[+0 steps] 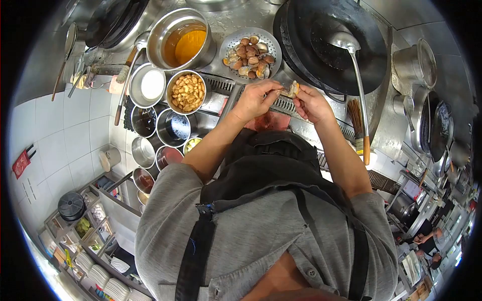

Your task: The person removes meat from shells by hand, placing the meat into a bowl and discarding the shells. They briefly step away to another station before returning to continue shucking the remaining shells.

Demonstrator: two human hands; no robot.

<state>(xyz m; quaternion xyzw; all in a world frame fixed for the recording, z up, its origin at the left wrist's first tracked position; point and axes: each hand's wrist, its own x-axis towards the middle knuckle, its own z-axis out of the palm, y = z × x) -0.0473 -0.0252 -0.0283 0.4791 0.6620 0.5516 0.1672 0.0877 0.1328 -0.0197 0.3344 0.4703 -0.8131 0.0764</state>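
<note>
My left hand (257, 102) and my right hand (315, 104) meet just in front of the perforated metal plate, both closed in a pinch. Between their fingertips is an opened clam (290, 91), with pale, yellowish flesh showing; the fingers partly cover it. Beyond my hands, the round perforated plate (227, 44) bears a heap of brown-shelled clams (249, 56), several of them gaping.
Right of the plate sits a large black wok (311, 55) with a long-handled ladle (357, 75) in it. A pot of amber liquid (205, 55) and a bowl of peeled garlic-like pieces (188, 94) stand left. A bamboo brush (355, 120) lies right.
</note>
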